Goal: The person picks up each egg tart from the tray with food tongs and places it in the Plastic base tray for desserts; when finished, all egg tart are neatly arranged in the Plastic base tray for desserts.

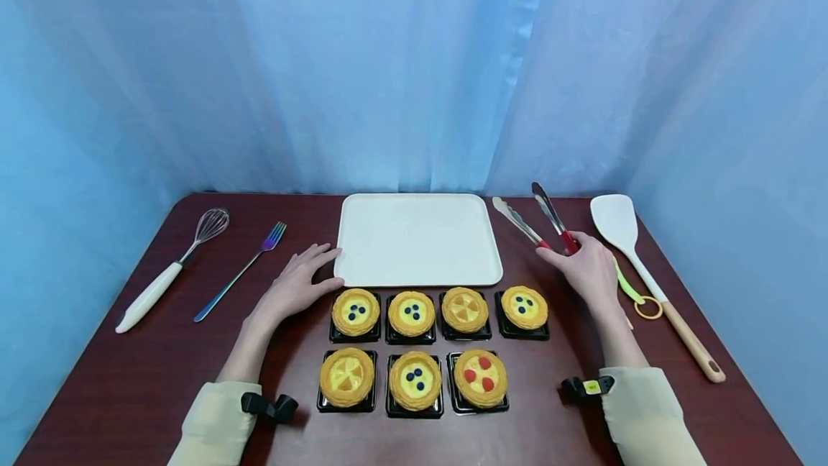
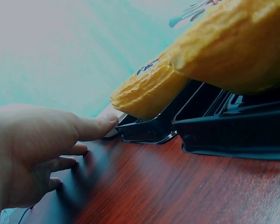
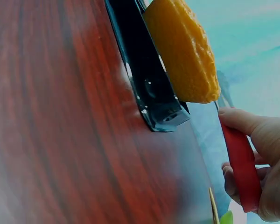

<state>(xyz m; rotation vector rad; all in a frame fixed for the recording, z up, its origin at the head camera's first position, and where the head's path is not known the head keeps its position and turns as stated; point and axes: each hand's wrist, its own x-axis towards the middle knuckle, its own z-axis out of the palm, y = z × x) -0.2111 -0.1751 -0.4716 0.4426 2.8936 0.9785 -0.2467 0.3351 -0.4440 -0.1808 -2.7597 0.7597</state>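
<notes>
My right hand [image 1: 585, 268] holds a pair of tongs [image 1: 550, 211] with red handles at the right of the white tray [image 1: 417, 239]. The tongs' two metal arms stand spread apart and point toward the curtain. In the right wrist view, the fingers and thumb wrap round a red handle [image 3: 240, 163]. At the tray's left edge lies my left hand [image 1: 300, 282], fingers spread and holding nothing. Its thumb is by the tray's near left corner, close to a tart with blue berries [image 1: 356, 311]; the left wrist view shows the thumb [image 2: 100, 127] near that tart's black holder [image 2: 147, 130].
Several tarts in black holders form a back row; three more, including one with red pieces [image 1: 481, 378], sit in front. At left lie a whisk [image 1: 155, 290] and a fork [image 1: 239, 275]. A white spatula [image 1: 617, 220] and a green-handled thing with a yellow ring [image 1: 649, 308] lie right.
</notes>
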